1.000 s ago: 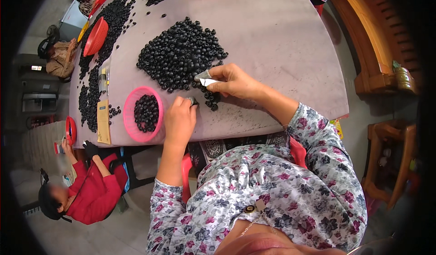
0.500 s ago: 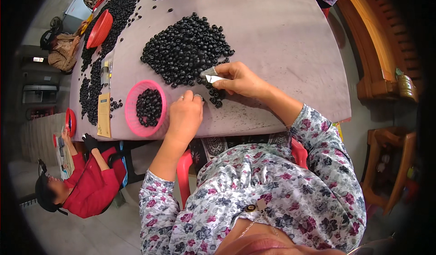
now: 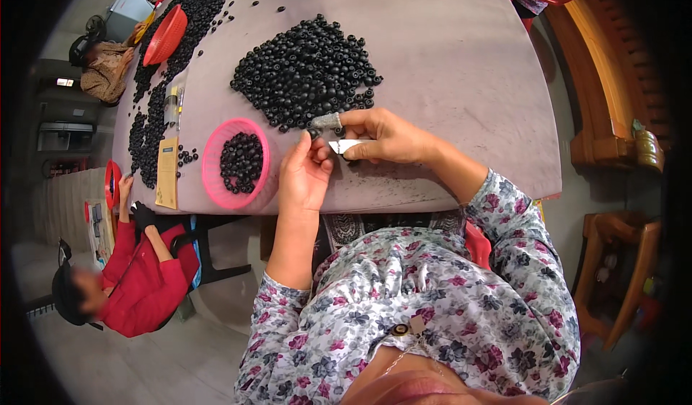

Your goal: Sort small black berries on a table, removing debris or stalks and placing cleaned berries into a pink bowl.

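A heap of round black beads with holes (image 3: 306,73) lies on the pale tablecloth in front of me. My right hand (image 3: 386,138) is closed on a small white-handled tool (image 3: 349,146), whose working end I cannot make out. A grey sleeve (image 3: 326,121) covers its index finger, stretched toward my left fingertips. With palm turned up and fingers curled, my left hand (image 3: 305,170) pinches a dark bead (image 3: 314,133) at the near edge of the heap, partly hidden by the fingers. To its left stands a pink mesh basket (image 3: 207,161) holding black beads.
A tan card (image 3: 167,173) and a clear packet (image 3: 174,106) lie left of the basket. More black beads (image 3: 196,15) spread along the table's left side, beside a red basket (image 3: 166,36). A person in red (image 3: 148,289) sits at left. Wooden furniture (image 3: 613,66) stands at right.
My left hand has turned palm up and risen to meet the right fingertips. The right hand has shifted slightly nearer me, still holding the white tool. The view has shifted a little.
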`<action>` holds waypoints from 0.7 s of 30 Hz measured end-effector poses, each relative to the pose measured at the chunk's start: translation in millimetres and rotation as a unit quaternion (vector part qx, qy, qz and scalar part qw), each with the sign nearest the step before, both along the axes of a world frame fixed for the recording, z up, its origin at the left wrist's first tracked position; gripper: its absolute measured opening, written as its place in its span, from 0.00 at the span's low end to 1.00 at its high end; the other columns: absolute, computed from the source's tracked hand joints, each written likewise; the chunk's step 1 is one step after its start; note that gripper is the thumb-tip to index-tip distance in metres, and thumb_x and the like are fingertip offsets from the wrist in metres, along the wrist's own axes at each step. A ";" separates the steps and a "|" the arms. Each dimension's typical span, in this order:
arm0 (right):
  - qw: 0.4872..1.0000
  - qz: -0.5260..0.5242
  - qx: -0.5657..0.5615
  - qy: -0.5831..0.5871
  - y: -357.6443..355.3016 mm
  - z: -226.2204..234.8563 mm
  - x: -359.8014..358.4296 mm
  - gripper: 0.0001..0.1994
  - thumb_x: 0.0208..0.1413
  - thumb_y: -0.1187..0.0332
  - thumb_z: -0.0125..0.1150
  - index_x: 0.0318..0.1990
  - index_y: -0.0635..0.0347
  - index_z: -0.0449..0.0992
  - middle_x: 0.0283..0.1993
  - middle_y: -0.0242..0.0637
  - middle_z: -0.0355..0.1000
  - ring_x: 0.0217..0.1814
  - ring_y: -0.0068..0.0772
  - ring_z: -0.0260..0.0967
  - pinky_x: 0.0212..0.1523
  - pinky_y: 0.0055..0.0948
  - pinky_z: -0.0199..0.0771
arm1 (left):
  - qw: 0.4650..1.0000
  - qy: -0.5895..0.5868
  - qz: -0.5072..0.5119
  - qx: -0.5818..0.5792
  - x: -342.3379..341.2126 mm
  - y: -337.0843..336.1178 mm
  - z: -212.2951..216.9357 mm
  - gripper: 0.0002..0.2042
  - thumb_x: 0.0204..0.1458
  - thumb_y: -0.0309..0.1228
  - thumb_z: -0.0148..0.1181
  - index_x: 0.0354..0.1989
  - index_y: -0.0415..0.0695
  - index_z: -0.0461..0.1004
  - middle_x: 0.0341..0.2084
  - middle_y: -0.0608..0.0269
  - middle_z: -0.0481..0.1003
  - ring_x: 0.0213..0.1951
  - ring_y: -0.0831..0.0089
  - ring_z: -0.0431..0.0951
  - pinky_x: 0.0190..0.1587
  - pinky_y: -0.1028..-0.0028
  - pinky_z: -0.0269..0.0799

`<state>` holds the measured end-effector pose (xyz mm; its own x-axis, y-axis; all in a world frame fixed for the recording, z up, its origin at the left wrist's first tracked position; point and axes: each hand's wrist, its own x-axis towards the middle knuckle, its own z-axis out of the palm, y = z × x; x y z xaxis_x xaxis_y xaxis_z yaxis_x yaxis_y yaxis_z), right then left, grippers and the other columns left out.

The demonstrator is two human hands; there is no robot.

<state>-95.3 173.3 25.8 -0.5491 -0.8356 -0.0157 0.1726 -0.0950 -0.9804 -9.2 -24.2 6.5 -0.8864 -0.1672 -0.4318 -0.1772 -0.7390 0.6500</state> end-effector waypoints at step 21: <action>0.998 0.045 -0.008 -0.040 -0.9 -2.1 -1.7 0.20 0.55 0.70 0.66 0.56 0.63 0.75 0.33 0.27 0.77 0.24 0.12 0.62 0.23 0.16 0.61 | 0.978 -0.013 -0.154 0.140 7.6 -1.2 -8.5 0.10 0.58 0.37 0.63 0.40 0.44 0.75 0.32 0.67 0.75 0.32 0.76 0.72 0.33 0.75 0.71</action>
<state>-97.1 172.4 23.7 -0.4687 -0.8823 -0.0432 0.2585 -0.0902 -0.9618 -1.6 -25.3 -2.0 -0.8642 0.2335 -0.4456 -0.4327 -0.7969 0.4216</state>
